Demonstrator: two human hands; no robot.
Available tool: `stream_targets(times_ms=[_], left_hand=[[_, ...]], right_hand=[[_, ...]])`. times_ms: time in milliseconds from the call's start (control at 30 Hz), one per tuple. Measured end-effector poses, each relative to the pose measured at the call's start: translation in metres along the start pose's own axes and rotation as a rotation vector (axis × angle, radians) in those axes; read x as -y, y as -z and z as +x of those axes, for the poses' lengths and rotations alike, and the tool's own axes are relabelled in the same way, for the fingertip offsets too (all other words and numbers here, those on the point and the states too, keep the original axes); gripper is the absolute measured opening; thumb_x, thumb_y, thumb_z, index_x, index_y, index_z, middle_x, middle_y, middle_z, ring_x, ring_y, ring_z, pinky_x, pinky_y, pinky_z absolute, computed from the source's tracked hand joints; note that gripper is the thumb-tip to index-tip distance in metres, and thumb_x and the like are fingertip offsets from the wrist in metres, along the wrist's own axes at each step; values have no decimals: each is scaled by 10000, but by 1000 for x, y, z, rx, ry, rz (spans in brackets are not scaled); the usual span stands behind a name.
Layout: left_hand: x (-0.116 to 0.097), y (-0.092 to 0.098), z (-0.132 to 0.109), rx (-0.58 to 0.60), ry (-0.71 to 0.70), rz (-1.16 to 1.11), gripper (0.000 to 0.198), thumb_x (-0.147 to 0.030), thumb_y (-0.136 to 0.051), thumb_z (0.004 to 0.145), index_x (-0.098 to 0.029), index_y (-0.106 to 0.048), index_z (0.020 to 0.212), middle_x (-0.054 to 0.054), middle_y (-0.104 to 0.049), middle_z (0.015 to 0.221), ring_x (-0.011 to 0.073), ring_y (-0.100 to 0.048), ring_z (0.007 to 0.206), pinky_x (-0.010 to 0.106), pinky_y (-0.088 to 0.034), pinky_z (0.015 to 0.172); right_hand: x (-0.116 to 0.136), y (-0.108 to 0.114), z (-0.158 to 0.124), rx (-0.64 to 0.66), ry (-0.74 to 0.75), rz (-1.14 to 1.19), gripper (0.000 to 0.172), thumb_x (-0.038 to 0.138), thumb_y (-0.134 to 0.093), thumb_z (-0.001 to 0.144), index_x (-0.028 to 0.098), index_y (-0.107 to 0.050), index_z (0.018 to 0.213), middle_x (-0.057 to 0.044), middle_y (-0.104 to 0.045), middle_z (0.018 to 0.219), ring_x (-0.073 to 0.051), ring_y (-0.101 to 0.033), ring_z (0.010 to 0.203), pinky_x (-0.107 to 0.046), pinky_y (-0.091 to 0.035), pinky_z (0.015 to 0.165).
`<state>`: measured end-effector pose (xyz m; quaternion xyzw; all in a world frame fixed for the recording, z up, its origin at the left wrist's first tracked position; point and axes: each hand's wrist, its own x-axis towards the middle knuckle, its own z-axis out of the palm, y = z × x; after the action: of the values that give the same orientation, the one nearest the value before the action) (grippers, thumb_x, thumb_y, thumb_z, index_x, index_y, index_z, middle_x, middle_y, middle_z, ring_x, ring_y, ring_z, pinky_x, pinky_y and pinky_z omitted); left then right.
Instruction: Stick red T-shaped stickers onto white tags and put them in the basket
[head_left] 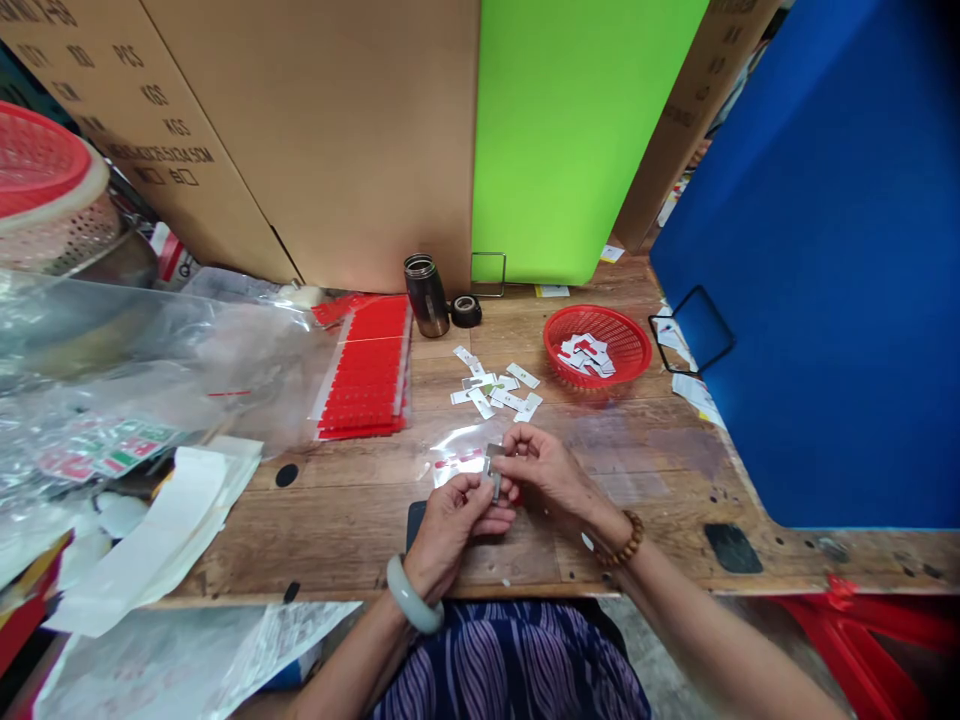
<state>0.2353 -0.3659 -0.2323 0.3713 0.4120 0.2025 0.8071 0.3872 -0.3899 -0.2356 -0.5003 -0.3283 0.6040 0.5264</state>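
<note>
Carton (pixel 127 115) — QTY 100 PCS, KGS

One left hand (pixel 454 515), one bangle (pixel 409 600), one right hand (pixel 553 475) and one bracelet (pixel 634 542) are near. Farther on, about ten loose tags (pixel 523 375) overlap, their exact number unclear; right of them is one basket (pixel 639 350). Far off stand one bottle (pixel 429 300), one lid (pixel 466 320) and one green board (pixel 570 130); right, one blue board (pixel 825 300).

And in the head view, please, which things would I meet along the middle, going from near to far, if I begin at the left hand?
The left hand → the scattered white cards → the black lid → the upright green board.
</note>
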Motion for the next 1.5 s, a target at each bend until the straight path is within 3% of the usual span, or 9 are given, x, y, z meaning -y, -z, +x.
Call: stream_targets(times_ms=[233, 367, 600, 833, 933, 1033, 1167, 1300, 1500], left_hand=[[-9, 0, -13, 92, 49, 54, 300, -385, -684, 717, -102, -604, 776, -24, -551, 558, 29, -447, 374, 146, -351, 373], [-9, 0, -16, 169, 77, 12, 286, -389, -643, 757, -105, -614, 766, -35, -517, 532, 8, -379, 348, 131, -282, 347], [-5, -3, -16, 152, 160, -71, 269, -344, -680, 732, -84, -635, 785, 43, -623, 618, 80, -584, 457, 159, -466, 446], [-4, -2, -16, 134, 194, -20, 285, -355, -693, 719, -82, -625, 762, 35, -626, 588, 82, -592, 443, 151, -476, 433], [-4, 3, -13, 73, 153, 56, 297, -375, -690, 718, -96, -595, 748, 34, -637, 597, 94, -607, 453, 160, -480, 435], [-3, 13, -8, -28, 87, 100, 305, -385, -695, 710, -107, -575, 744, 46, -660, 617, 109, -629, 489, 174, -503, 472], [1, 25, 2, -130, 35, 75, 281, -336, -718, 700, -92, -600, 772, 97, -702, 741, 134, -676, 637, 205, -547, 629], [9, 28, 10, -180, 19, 63, 286, -299, -729, 694, -83, -604, 833, 99, -705, 713, 134, -674, 611, 213, -553, 619], [22, 27, 17, -190, -8, 71, 287, -308, -733, 688, -87, -609, 821, 92, -708, 712, 144, -687, 640, 208, -554, 625]], right_hand=[[-15, 3, -21, 79, -7, 304, 384, 306, -749, 678, 171, -577, 993, 25, -599, 718, -65, -549, 542, -177, -439, 501], [-20, 5, -27, 85, -10, 317, 355, 355, -754, 666, 156, -627, 930, 16, -602, 658, -80, -539, 536, -199, -442, 512], [-30, 2, -30, 29, 67, 257, 288, 377, -722, 702, 169, -632, 878, 28, -587, 616, -85, -529, 518, -211, -432, 520], [-39, 1, -33, 1, 59, 271, 254, 376, -693, 738, 174, -630, 878, 32, -572, 617, -79, -516, 512, -205, -420, 523], [-39, 4, -34, 13, 31, 222, 357, 430, -621, 794, 176, -603, 1044, 6, -596, 679, -99, -546, 568, -226, -438, 568], [-38, 13, -36, -74, 43, 93, 417, 466, -518, 853, 213, -504, 1184, -29, -611, 867, -113, -562, 624, -246, -440, 569], [-39, 20, -39, -270, 115, -412, 181, 345, -540, 854, 191, -584, 938, -18, -588, 801, -142, -541, 681, -280, -429, 643], [-41, 10, -43, -277, 236, -776, 102, 197, -495, 865, 191, -584, 816, -28, -573, 829, -178, -532, 810, -314, -406, 758], [-46, -2, -42, -313, 246, -957, 142, 107, -427, 862, 187, -536, 817, -38, -527, 824, -188, -510, 801, -319, -406, 745]])
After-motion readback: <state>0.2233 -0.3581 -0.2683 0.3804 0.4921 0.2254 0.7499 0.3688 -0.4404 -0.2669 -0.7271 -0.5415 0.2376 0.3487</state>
